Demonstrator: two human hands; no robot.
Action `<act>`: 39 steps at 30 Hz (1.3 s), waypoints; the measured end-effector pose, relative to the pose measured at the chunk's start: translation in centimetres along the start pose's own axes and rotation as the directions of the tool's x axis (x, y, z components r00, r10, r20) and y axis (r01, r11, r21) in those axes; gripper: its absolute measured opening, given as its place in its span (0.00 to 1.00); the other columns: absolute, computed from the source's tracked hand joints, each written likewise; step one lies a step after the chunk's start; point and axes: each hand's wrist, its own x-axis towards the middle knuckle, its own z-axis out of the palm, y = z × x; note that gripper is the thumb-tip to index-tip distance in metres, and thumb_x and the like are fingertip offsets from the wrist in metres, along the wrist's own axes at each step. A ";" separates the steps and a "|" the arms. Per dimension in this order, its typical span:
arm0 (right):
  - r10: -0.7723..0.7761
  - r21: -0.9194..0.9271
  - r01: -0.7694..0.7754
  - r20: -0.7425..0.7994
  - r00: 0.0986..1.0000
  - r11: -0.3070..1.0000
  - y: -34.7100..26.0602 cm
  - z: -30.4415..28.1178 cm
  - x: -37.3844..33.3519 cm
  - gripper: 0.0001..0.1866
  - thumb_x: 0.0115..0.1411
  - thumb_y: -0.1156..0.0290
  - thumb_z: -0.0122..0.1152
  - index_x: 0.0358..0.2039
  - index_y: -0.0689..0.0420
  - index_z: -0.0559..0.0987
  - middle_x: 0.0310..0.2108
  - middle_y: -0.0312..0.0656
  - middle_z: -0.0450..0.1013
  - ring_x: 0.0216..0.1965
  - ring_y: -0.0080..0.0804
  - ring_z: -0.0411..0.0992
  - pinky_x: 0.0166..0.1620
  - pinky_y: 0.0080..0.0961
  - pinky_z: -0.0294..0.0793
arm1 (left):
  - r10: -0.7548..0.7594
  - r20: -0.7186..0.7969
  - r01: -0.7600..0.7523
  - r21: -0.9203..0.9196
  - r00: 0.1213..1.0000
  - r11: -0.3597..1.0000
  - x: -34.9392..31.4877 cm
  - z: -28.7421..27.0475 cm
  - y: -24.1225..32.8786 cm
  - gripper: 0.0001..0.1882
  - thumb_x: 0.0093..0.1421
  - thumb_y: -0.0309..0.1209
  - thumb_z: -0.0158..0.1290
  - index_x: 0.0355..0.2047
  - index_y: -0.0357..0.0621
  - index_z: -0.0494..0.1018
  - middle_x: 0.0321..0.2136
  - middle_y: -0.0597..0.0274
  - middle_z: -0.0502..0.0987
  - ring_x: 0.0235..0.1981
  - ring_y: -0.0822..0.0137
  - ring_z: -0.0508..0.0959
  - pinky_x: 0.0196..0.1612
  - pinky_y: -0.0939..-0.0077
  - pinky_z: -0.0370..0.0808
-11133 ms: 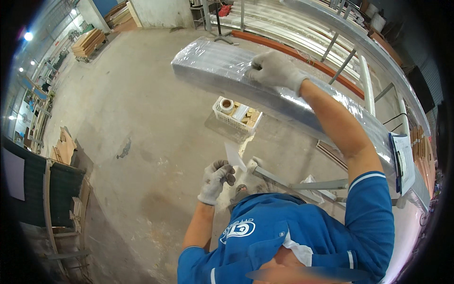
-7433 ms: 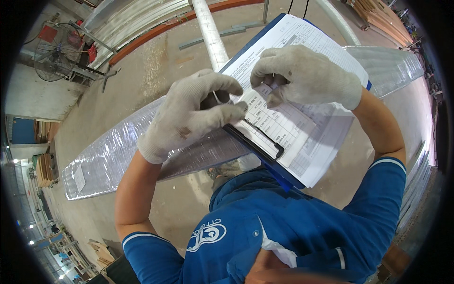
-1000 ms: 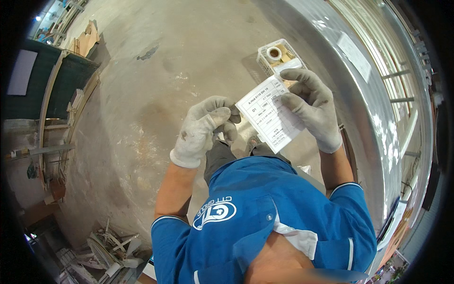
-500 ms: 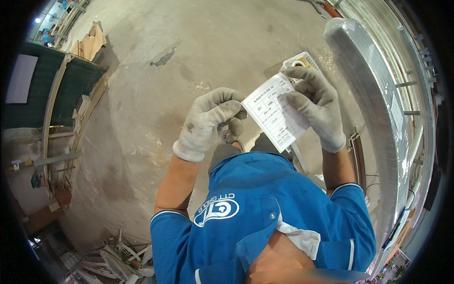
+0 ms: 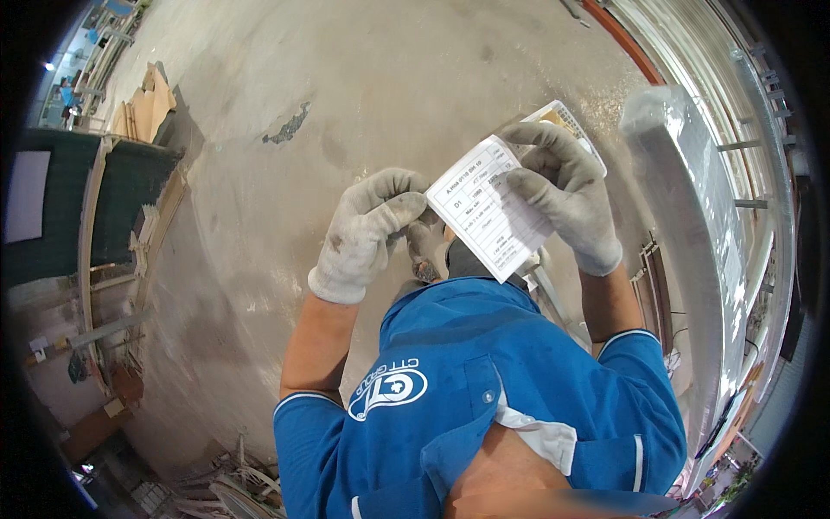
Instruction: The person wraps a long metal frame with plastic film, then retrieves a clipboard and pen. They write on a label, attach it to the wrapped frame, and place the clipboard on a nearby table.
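Note:
A white printed paper label (image 5: 484, 208) with ruled rows is held up in front of my chest, its face toward me. My right hand (image 5: 566, 195), in a grey-white work glove, grips its right side with the thumb across the front. At the opposite corner, my left hand (image 5: 367, 229), gloved alike and smudged, has thumb and forefinger closed on the edge. The left hand's other fingers are curled below. Behind the right hand a white plastic basket (image 5: 553, 112) with something yellow in it is mostly covered.
On the right stands a long plastic-wrapped bundle (image 5: 692, 216), beside a rack (image 5: 750, 204) of long pale profiles. Torn cardboard (image 5: 149, 105) and a dark green panel (image 5: 65, 177) are at the left. Scrap strips (image 5: 229, 489) lie at lower left. The concrete floor (image 5: 251, 251) has a dark patch.
Both hands and the label have shifted slightly left with the grips kept. The basket is now more covered by my right hand, and the view has turned a little.

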 end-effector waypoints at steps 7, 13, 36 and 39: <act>0.001 -0.005 -0.002 -0.137 0.991 1.000 0.5 1.1 -0.9 0.20 0.60 0.76 0.63 0.53 0.64 0.73 0.28 0.41 0.78 0.31 0.20 0.77 0.33 0.17 0.76 | -0.022 0.142 0.028 -0.038 0.990 0.999 1.2 -1.3 0.7 0.15 0.61 0.29 0.56 0.42 0.28 0.72 0.31 0.53 0.79 0.22 0.69 0.80 0.23 0.80 0.77; -0.042 -0.066 0.025 -0.265 0.963 0.997 0.4 2.1 -0.4 0.20 0.60 0.76 0.64 0.52 0.65 0.73 0.28 0.40 0.77 0.31 0.19 0.77 0.33 0.16 0.75 | -0.074 0.235 0.079 -0.011 0.969 0.997 3.2 -2.6 2.1 0.15 0.61 0.31 0.57 0.42 0.30 0.73 0.31 0.53 0.79 0.23 0.69 0.80 0.22 0.79 0.77; -0.122 -0.157 -0.007 -0.791 0.599 0.988 5.3 11.1 -3.3 0.19 0.61 0.77 0.62 0.52 0.65 0.72 0.28 0.38 0.78 0.30 0.16 0.76 0.33 0.12 0.73 | -0.413 0.606 0.285 0.301 0.680 0.910 13.3 -6.1 2.8 0.11 0.60 0.29 0.56 0.39 0.32 0.73 0.28 0.51 0.79 0.18 0.64 0.79 0.18 0.76 0.74; -0.132 -0.167 -0.010 -0.814 0.566 0.986 8.1 10.4 -5.4 0.20 0.61 0.78 0.62 0.53 0.66 0.72 0.28 0.38 0.78 0.29 0.16 0.75 0.32 0.13 0.72 | -0.386 0.659 0.259 0.286 0.646 0.923 13.7 -5.8 -0.9 0.10 0.60 0.27 0.56 0.40 0.32 0.74 0.27 0.50 0.79 0.17 0.65 0.78 0.18 0.76 0.74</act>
